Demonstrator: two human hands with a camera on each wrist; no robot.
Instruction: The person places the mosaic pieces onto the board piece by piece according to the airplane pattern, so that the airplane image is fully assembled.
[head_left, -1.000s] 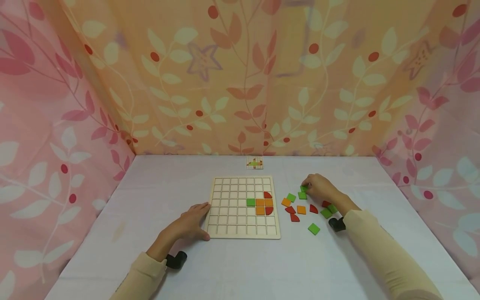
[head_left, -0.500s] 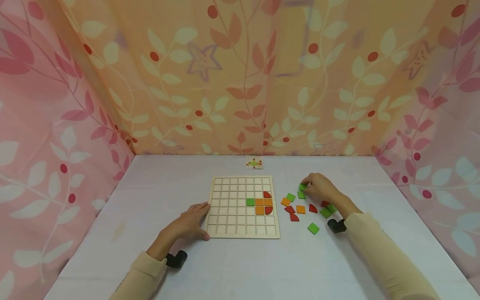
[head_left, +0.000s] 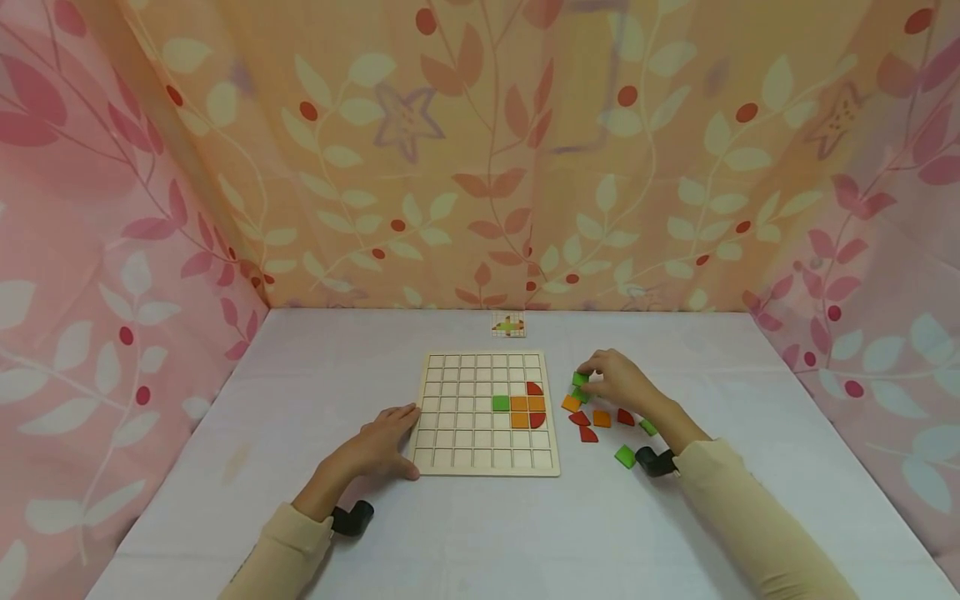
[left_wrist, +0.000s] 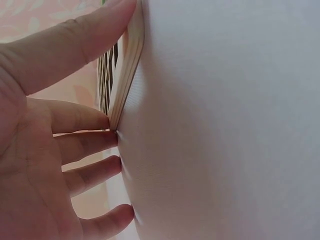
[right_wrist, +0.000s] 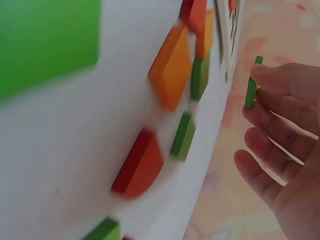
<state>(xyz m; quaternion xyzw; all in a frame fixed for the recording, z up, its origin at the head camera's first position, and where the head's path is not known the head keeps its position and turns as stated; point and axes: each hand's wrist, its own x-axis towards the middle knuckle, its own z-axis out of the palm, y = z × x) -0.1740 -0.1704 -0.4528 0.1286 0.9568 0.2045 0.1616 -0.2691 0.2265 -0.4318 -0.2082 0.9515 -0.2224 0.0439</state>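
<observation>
A pale wooden grid board (head_left: 453,435) lies on the table; several tiles fill cells near its right side: a green square (head_left: 501,403), orange squares (head_left: 519,420) and red quarter-round tiles (head_left: 534,388). At its left edge rests my left hand (head_left: 378,443), fingers fairly straight, thumb at the near corner; the left wrist view shows the thumb (left_wrist: 75,47) and fingers touching the board's side. My right hand (head_left: 628,390) is above the loose tiles right of the board. Between thumb and fingers it pinches a green square tile (right_wrist: 253,87), held off the table.
Loose tiles lie right of the board: orange squares (head_left: 602,419), red quarter-rounds (head_left: 588,434) and green squares (head_left: 626,456), some hidden under the right hand and wrist. A small pattern card (head_left: 508,325) lies behind the board. Patterned curtains (head_left: 480,167) surround the white table.
My right hand has lifted the green square tile and moved left toward the board with it. The left hand and the board have stayed in place.
</observation>
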